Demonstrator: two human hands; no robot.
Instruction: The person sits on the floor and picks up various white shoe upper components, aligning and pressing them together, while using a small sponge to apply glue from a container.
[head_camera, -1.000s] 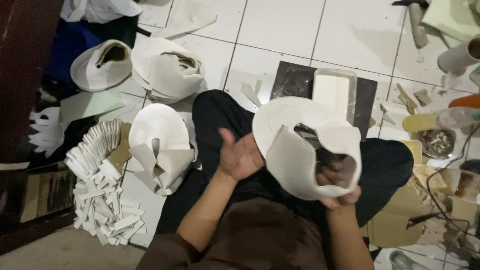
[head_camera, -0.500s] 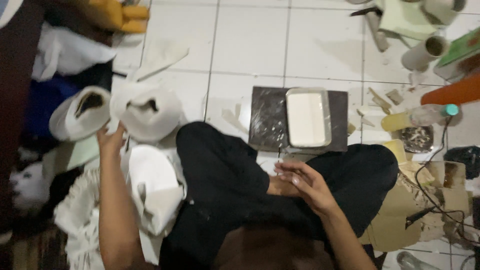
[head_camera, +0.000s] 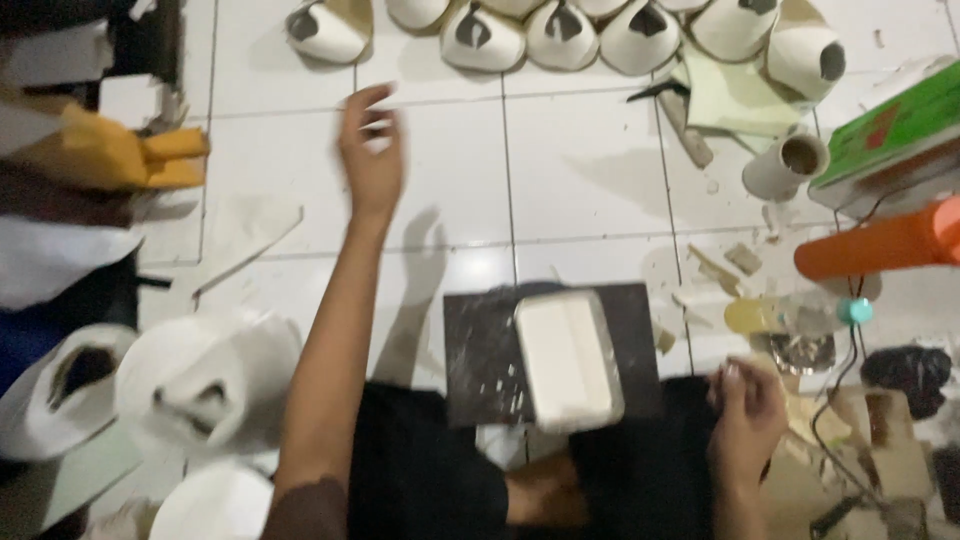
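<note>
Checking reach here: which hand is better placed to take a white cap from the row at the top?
Probably left: the left hand is stretched out, empty, near the row of white caps; the right hand rests by the knee.

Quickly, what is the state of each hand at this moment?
Left hand: open, fingers spread, holding nothing, raised over the white tiled floor.
Right hand: loosely curled, apparently empty.

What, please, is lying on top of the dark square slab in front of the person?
A pale rectangular block lies on the dark slab, with white specks beside it. The surface beneath the block is covered.
</note>
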